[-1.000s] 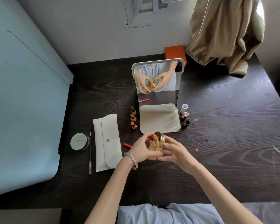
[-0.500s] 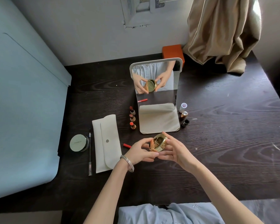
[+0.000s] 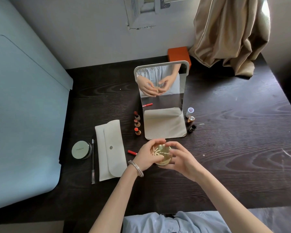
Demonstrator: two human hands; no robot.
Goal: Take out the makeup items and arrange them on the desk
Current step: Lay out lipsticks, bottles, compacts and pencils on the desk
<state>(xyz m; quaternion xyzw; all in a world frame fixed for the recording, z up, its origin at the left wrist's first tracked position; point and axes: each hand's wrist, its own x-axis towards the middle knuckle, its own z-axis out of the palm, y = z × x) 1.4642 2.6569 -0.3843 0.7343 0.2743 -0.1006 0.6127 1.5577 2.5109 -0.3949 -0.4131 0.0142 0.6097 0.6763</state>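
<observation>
Hiding part of the gold compact [image 3: 161, 154], the left hand [image 3: 145, 157] and right hand [image 3: 183, 158] curl their fingers around it. Its round lid faces up, probably closed, with small letters.

Gold compact [image 3: 161, 156]: round, closed, lid up, lettering on top; held in both hands just in front of the mirror base.
Green compact [image 3: 81, 149]: round, closed, flat, far left.
Pouch [image 3: 110, 152]: white, flap snapped, flat.
Lipsticks [image 3: 137, 125]: three, uncapped, upright, in a row.
</observation>
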